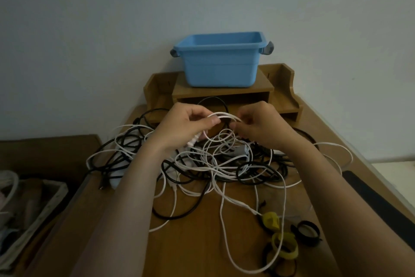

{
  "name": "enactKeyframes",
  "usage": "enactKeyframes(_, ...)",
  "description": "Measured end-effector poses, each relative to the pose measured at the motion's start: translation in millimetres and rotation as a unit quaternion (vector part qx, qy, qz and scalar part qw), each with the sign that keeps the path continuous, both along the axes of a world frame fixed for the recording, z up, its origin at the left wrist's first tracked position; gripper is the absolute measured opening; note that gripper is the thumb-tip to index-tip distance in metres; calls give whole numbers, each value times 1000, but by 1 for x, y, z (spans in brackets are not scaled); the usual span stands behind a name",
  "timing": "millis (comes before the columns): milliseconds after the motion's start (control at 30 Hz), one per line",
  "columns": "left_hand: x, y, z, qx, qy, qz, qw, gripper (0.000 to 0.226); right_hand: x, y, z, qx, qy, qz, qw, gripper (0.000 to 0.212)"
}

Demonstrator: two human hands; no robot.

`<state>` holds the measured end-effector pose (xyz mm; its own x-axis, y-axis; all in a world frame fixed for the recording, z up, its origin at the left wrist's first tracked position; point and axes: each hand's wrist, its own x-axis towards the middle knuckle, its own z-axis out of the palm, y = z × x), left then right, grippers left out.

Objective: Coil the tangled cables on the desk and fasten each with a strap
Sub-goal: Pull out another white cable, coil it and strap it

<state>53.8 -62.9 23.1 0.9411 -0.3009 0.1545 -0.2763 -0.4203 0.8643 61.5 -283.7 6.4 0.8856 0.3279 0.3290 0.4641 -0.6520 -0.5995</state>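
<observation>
1. Yellow and black straps (284, 245) are lying on the wooden desk (197, 249), near its front right.
2. Left hand (186, 126) and right hand (262, 128) are both pinching a white cable (224, 117) loop, raised above the tangled cables (253, 178).
3. These tangled cables are sprawling mid-desk, before a blue tub (221, 61).

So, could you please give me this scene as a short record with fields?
left hand: pinches white cable loop
right hand: pinches the same loop
cable pile: white and black, tangled on desk
straps: yellow and black, loose, near right of desk
blue tub: on wooden organizer, at back
</observation>
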Motion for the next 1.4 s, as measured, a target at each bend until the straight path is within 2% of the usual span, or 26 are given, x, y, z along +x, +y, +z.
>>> enactKeyframes(100,-3,-5,-3,-46,101,-69,991,29,-1,4,1,-13,-112,8,994,16)
enactKeyframes(167,-4,-12,-4,-67,123,-95,986,36,-3,11,2,-41,-174,28,983,11)
enactKeyframes(300,-7,-20,-3,-140,152,-73,976,37,-8,18,9,-61,-234,51,969,11)
enactKeyframes(367,-5,-17,-2,-191,156,-68,967,36,-10,17,12,-20,-210,64,975,7)
enactKeyframes(434,-1,-8,0,-269,157,-62,948,37,-8,9,11,39,-131,58,989,23)
enactKeyframes(467,1,-2,2,-314,155,-58,935,37,-6,3,10,52,-85,46,994,24)
enactKeyframes(601,7,21,13,-467,119,-30,876,39,4,-20,0,81,10,22,996,9)
enactKeyframes(667,9,27,14,-518,102,-14,849,39,7,-23,-3,76,26,1,997,9)
enactKeyframes(801,10,27,14,-596,100,-8,797,40,14,-17,-10,-14,17,-45,999,10)
enactKeyframes(868,12,25,14,-624,104,-4,775,41,13,-14,-9,8,-16,-57,998,11)
enactKeyframes(901,12,24,14,-626,104,5,773,42,11,-13,-6,42,-36,-67,996,11)
enactKeyframes(968,13,23,12,-598,99,33,795,40,3,-13,5,150,-65,-90,982,13)
enactKeyframes(1068,13,19,7,-539,104,23,835,39,-13,-12,28,320,-100,-105,936,17)
enactKeyframes(1135,12,15,5,-505,112,-9,856,41,-23,-12,44,373,-168,-114,905,18)
enactKeyframes(1235,6,8,5,-454,125,-55,880,45,-32,-11,57,377,-241,-125,885,18)
enactKeyframes(1402,-3,-3,6,-386,173,-99,901,44,-26,-4,46,263,-265,-143,917,25)
